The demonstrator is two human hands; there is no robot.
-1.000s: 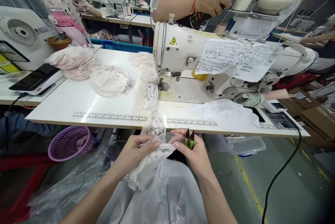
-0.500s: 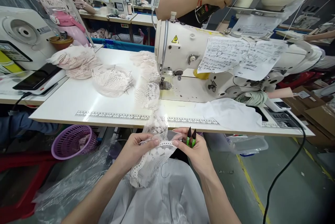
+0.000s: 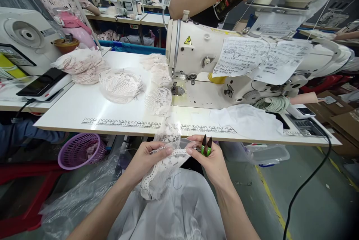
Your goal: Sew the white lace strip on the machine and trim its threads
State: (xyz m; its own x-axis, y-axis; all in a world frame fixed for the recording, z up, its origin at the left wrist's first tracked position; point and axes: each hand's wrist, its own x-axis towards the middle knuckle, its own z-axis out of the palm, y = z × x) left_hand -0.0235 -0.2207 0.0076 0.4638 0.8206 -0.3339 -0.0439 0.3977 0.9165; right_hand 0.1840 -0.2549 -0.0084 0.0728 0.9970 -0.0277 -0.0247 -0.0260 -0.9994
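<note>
A white lace piece [image 3: 159,172] with a scalloped trim hangs over my lap, pinched along its upper edge by both hands. My left hand [image 3: 148,157] grips it with thumb and fingers on the left. On the right, my right hand [image 3: 209,159] pinches the same edge and also carries small green-handled thread snips [image 3: 206,145], their dark blades pointing up. A lace strip [image 3: 168,129] runs from my hands up over the table's front edge toward more lace [image 3: 159,100] beside the sewing machine's needle area. A dark loose thread [image 3: 177,181] curls below the lace.
The white sewing machine [image 3: 202,49] stands across the table [image 3: 84,105]. Lace pieces [image 3: 120,86] and a pale fabric pile [image 3: 81,64] lie at left, white cloth [image 3: 246,120] at right. A purple basket [image 3: 81,152] sits below. Behind the machine, another person's arm [image 3: 196,2] holds a dark can.
My hands keep hold of the lace in nearly the same place. The view has shifted slightly. Beyond the machine, the other person's hand and can have moved a little to the right.
</note>
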